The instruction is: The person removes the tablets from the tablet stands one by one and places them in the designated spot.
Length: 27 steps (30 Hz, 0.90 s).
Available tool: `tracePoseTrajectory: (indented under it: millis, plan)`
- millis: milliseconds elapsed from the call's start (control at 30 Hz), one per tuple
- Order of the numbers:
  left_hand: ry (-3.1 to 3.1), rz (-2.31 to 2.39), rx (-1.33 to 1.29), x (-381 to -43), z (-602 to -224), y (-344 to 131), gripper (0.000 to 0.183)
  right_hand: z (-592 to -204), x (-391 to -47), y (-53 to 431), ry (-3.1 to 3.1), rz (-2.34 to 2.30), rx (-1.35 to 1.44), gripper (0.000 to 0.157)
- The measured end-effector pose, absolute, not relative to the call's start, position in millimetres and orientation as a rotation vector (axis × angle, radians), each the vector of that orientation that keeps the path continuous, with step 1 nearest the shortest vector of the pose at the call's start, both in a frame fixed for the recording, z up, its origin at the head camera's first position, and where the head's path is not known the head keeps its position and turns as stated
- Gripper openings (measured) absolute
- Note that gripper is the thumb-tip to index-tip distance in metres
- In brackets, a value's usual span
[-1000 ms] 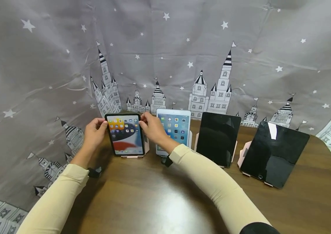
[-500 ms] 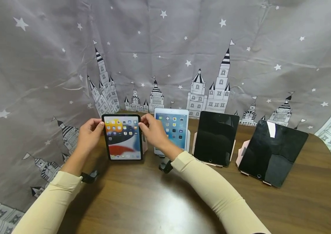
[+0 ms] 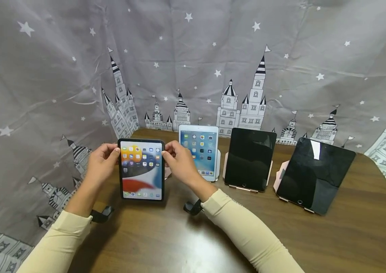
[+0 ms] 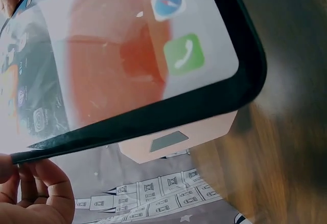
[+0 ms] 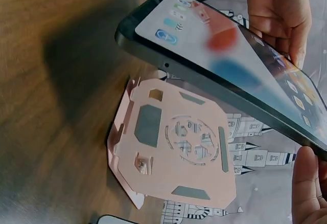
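Both hands hold up a dark-edged tablet [image 3: 141,170], its lit home screen of app icons facing me. My left hand [image 3: 100,165] pinches the tablet's left edge near the top corner, thumb in front. On the opposite edge my right hand [image 3: 182,163] pinches it at about the same height. Through the right wrist view, a pink tablet stand [image 5: 162,168] with grey pads and a round cut-out shows behind the tablet, with a gap between them. The tablet's shadow falls on the wood. In the head view the tablet hides most of this stand.
A white tablet [image 3: 204,148] with a lit screen leans on a stand right of my right hand. Farther right stand a black tablet [image 3: 251,159] and a larger black tablet [image 3: 315,176], screens dark. Grey castle-print cloth [image 3: 196,53] hangs behind the brown wooden table [image 3: 158,235].
The tablet has come off its pink stand. Both hands have drawn it toward me and down in the view. The other tablets stay on their stands.
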State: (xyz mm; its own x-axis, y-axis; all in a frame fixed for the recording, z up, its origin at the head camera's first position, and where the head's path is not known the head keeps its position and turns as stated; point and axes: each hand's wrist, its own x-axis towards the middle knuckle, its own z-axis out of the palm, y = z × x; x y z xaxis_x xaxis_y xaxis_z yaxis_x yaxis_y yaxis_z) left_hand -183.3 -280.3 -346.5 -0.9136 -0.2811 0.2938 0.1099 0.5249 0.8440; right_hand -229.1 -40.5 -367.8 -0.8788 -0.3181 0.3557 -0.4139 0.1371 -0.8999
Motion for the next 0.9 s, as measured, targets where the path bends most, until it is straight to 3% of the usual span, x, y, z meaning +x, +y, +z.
tracePoseTrajectory:
  millis: [900]
  plan:
    - [-2.552,-1.436,0.151,-170.3,-368.5,-282.2,0.031,-387.2,-202.3,-41.8,-2.338,2.107,0.521,0.007]
